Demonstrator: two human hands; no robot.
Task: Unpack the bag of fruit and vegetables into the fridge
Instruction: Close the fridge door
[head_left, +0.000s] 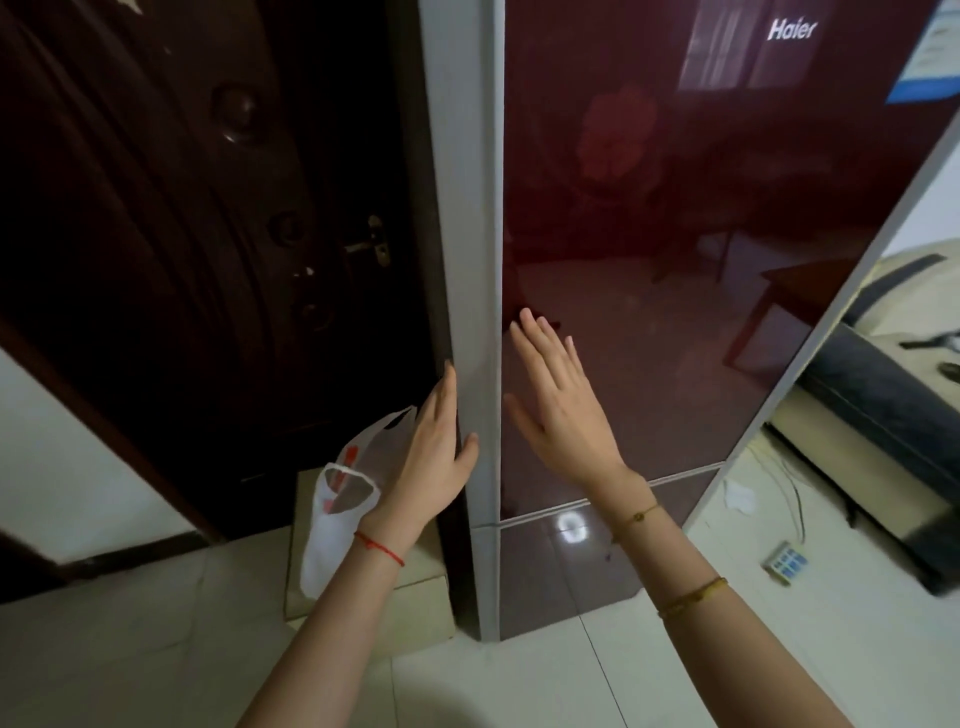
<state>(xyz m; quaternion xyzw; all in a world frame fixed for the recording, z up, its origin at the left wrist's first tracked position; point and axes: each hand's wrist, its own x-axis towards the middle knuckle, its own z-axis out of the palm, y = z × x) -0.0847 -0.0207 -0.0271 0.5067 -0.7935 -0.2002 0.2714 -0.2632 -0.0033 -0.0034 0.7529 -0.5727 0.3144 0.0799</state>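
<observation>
A tall fridge (675, 260) with a glossy dark red door stands closed in front of me. Its grey side panel (462, 260) faces left. My left hand (436, 447) lies along the grey front-left edge, fingers straight, thumb on the panel. My right hand (561, 405) is flat against the red upper door, fingers spread and straight. A white plastic bag (337, 514) with red print stands on a pale box (415, 587) on the floor, left of the fridge and behind my left wrist. Its contents are hidden.
A dark brown entrance door (208, 234) with a lock fills the left. The fridge's lower door (561, 571) sits below a seam. To the right are a dark sofa edge (883, 405), a power strip (785, 562) with a cable, and pale floor tiles (519, 686).
</observation>
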